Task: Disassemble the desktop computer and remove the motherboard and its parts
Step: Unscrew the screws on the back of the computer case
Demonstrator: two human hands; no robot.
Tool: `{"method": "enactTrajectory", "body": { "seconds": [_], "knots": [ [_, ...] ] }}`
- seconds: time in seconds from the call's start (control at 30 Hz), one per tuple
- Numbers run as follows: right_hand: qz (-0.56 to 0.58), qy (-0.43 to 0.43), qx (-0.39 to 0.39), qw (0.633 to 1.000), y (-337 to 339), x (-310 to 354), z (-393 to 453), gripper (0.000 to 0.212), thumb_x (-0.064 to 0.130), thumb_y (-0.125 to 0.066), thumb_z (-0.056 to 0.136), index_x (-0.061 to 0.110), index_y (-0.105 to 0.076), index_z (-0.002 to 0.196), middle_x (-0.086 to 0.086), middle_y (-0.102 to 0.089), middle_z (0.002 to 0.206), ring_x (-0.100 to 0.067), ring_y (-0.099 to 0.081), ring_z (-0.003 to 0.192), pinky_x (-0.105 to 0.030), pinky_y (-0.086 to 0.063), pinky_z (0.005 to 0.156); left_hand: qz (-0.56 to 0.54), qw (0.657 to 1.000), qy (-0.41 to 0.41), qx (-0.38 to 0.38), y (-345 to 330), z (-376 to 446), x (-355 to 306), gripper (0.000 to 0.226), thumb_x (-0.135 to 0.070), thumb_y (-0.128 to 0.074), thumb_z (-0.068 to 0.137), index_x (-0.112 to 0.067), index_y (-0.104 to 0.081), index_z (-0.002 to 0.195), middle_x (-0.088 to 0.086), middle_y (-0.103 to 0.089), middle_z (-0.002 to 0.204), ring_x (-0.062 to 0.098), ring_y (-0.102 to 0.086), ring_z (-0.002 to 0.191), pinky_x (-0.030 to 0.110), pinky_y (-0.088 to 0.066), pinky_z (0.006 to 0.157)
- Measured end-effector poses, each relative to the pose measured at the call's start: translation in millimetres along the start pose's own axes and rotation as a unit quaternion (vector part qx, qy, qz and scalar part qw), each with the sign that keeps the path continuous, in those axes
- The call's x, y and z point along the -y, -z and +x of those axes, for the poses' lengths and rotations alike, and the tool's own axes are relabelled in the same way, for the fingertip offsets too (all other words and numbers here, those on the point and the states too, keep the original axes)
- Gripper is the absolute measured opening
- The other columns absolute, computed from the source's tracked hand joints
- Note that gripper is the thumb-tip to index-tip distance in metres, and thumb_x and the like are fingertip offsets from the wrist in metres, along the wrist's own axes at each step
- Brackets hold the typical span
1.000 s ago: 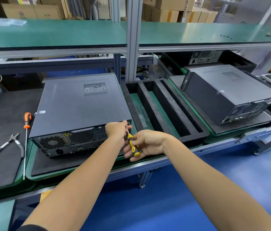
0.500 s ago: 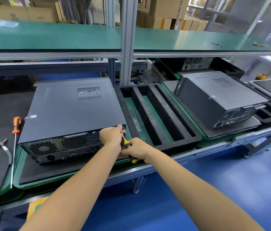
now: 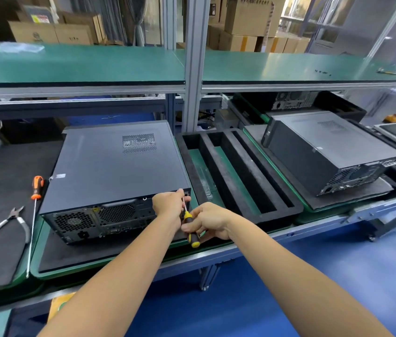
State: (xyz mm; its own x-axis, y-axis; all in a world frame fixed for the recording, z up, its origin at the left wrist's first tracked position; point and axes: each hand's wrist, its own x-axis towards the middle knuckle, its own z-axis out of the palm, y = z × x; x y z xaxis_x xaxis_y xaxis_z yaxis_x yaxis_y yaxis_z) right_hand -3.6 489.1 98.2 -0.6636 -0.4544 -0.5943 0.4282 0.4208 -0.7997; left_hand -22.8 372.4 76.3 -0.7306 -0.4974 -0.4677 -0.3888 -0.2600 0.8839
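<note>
A black desktop computer (image 3: pixel 116 171) lies flat on a foam-lined green tray (image 3: pixel 75 263), its rear panel with fan grilles facing me. My right hand (image 3: pixel 208 221) grips a yellow-and-black screwdriver (image 3: pixel 191 231) by the handle. The thin shaft points up at the case's rear right corner. My left hand (image 3: pixel 169 204) sits at that corner and pinches the shaft near its tip. The tip and any screw are hidden behind my fingers.
An orange-handled long screwdriver (image 3: pixel 35 205) and pliers (image 3: pixel 9 222) lie on the dark mat at left. A black foam tray with long slots (image 3: pixel 238 176) stands right of the computer. A second desktop computer (image 3: pixel 326 152) lies further right. A green shelf (image 3: pixel 82 64) runs overhead.
Both hands stay at the rear right corner. My right hand has turned a little on the screwdriver handle, and my view has shifted slightly.
</note>
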Motion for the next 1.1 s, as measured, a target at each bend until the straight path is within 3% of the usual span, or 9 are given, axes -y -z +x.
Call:
{"method": "enactTrajectory", "body": {
  "seconds": [0.1,0.23,0.37,0.5,0.63,0.77,0.87,1.1],
  "knots": [
    [-0.041,0.007,-0.031,0.999,0,-1,5,0.022,0.013,-0.080,0.076,0.014,-0.058,0.078,-0.005,-0.061,0.076,-0.018,-0.056,0.069,-0.036,-0.057,0.071,0.002,1.000,-0.002,-0.003,1,0,-1,0.020,-0.015,-0.070,0.086,0.003,-0.068,0.077,0.006,-0.072,0.064,0.004,-0.046,0.030,0.017,-0.037,0.037],
    [-0.053,0.010,-0.042,0.998,2,-6,6,0.032,0.015,-0.080,0.076,0.018,-0.050,0.066,0.002,-0.053,0.061,-0.012,-0.048,0.055,-0.025,-0.048,0.053,0.001,1.000,-0.002,-0.006,0,0,-1,0.019,-0.010,-0.070,0.085,0.002,-0.066,0.070,0.007,-0.070,0.058,0.004,-0.049,0.031,0.015,-0.036,0.036],
    [-0.049,0.015,-0.039,0.998,1,-5,6,0.029,0.018,-0.071,0.085,0.018,-0.048,0.068,-0.001,-0.045,0.063,-0.014,-0.041,0.053,-0.023,-0.041,0.049,0.010,1.000,-0.005,-0.009,-2,0,-2,0.017,-0.008,-0.068,0.084,0.004,-0.068,0.073,0.007,-0.070,0.058,0.004,-0.049,0.031,0.017,-0.039,0.038],
    [0.023,0.005,0.030,0.999,0,1,-4,0.002,0.009,-0.053,0.094,0.009,-0.055,0.094,-0.009,-0.065,0.077,-0.020,-0.064,0.062,-0.028,-0.051,0.057,0.009,1.000,0.003,-0.007,-2,1,-1,0.015,-0.008,-0.067,0.084,0.005,-0.068,0.077,0.007,-0.070,0.061,0.007,-0.045,0.028,0.017,-0.037,0.037],
    [0.076,0.015,0.070,0.995,5,3,-7,0.025,-0.004,-0.041,0.089,0.002,-0.054,0.109,-0.013,-0.070,0.089,-0.022,-0.068,0.073,-0.033,-0.055,0.070,-0.003,1.000,0.011,-0.010,-2,0,-1,0.013,-0.009,-0.067,0.083,0.004,-0.069,0.080,0.007,-0.071,0.063,0.007,-0.041,0.024,0.015,-0.035,0.034],
    [0.015,0.026,0.029,0.999,4,2,-5,0.012,0.000,-0.061,0.088,0.007,-0.060,0.097,-0.007,-0.069,0.079,-0.017,-0.067,0.065,-0.030,-0.055,0.065,0.014,1.000,-0.003,-0.013,-4,0,-1,0.015,-0.012,-0.065,0.086,0.001,-0.070,0.083,0.002,-0.071,0.061,0.007,-0.043,0.031,0.018,-0.035,0.039],
    [-0.007,0.024,-0.020,0.999,3,1,-2,0.017,0.007,-0.074,0.080,0.015,-0.062,0.089,-0.002,-0.066,0.075,-0.014,-0.061,0.063,-0.027,-0.053,0.063,0.016,1.000,-0.005,-0.013,-3,0,-2,0.016,-0.014,-0.065,0.087,0.001,-0.068,0.086,0.001,-0.070,0.060,0.006,-0.045,0.030,0.016,-0.035,0.036],
    [-0.018,0.014,-0.059,0.998,-1,1,-2,0.025,0.013,-0.081,0.073,0.017,-0.057,0.081,-0.002,-0.059,0.074,-0.016,-0.050,0.067,-0.030,-0.043,0.067,0.011,1.000,0.005,0.006,-2,2,-2,0.016,-0.013,-0.071,0.085,0.003,-0.068,0.087,0.006,-0.071,0.062,0.005,-0.048,0.028,0.014,-0.035,0.033]
  ]
}}
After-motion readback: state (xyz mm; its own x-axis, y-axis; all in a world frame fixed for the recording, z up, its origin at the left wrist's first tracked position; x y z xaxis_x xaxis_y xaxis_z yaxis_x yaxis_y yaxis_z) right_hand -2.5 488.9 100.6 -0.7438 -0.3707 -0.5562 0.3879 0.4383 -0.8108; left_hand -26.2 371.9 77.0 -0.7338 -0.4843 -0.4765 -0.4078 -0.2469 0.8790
